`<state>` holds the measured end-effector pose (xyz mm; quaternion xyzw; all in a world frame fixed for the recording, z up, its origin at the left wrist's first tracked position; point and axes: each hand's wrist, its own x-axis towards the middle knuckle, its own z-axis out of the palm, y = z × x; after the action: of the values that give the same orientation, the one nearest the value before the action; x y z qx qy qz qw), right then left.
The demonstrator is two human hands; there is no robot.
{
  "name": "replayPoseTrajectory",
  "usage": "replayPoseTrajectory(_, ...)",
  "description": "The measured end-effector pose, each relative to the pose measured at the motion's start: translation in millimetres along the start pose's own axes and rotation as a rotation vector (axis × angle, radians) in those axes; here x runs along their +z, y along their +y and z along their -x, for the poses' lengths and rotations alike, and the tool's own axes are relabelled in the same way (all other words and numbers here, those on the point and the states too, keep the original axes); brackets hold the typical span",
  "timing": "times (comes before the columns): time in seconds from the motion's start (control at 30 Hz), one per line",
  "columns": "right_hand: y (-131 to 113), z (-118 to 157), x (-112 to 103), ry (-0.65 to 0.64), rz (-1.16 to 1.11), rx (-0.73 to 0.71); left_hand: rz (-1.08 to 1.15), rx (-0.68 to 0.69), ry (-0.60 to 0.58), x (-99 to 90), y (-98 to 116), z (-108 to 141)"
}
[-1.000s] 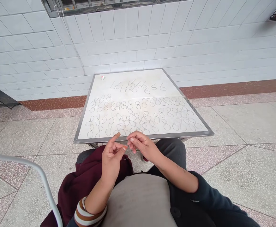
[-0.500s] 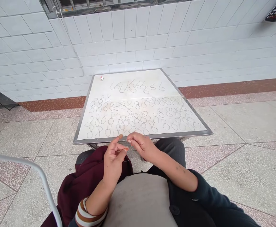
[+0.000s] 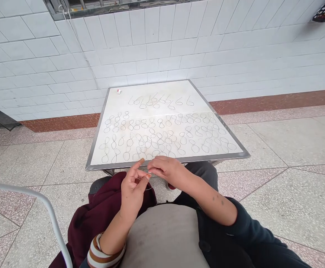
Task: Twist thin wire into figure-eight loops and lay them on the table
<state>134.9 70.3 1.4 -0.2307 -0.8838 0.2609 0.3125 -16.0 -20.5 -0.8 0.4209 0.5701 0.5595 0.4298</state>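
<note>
My left hand [image 3: 133,190] is closed in a pinch, thumb against a finger, with the index finger stretched out above. From the pinch a thin curved wire [image 3: 149,189] hangs below the thumb. My right hand [image 3: 169,171] has its fingers pressed together, their tips right at my left thumb tip. Whatever lies between those right fingertips is hidden. Beyond both hands, thin dark figure-eight loops [image 3: 192,147] lie in rows across a white tabletop [image 3: 148,85]. Farther back are several single loops with tails, shaped like sixes [image 3: 189,101].
A grey metal edge [image 3: 168,162] borders the table. On its far left corner sits a small white and red object [image 3: 119,91]. White wall tiles [image 3: 162,48] rise behind. At the left, a grey curved tube [image 3: 49,208] stands close to my arm.
My right hand has shifted slightly left, bringing its fingertips against my left thumb tip; its fingers have straightened a little. My left hand keeps its pinch on the wire.
</note>
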Motion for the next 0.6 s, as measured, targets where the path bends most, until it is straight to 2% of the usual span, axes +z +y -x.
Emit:
replayPoseTrajectory(0.23, -5, 2, 7, 0.082, 0.121, -0.02, 0.011, -0.013, 0.036, 3.6, -1, 0)
replayPoseTrajectory(0.43, -17, 2, 13, 0.042, 0.313, -0.044, 0.048, -0.046, 0.063, 3.9, -8, -1)
replayPoseTrajectory(0.53, -17, 1, 19, 0.06, 0.288, -0.019, 0.098, -0.045, 0.088, 2.8, -13, -2)
replayPoseTrajectory(0.6, -14, -1, 23, 0.112, 0.186, 0.061, 0.143, -0.039, 0.087, 2.4, -16, -4)
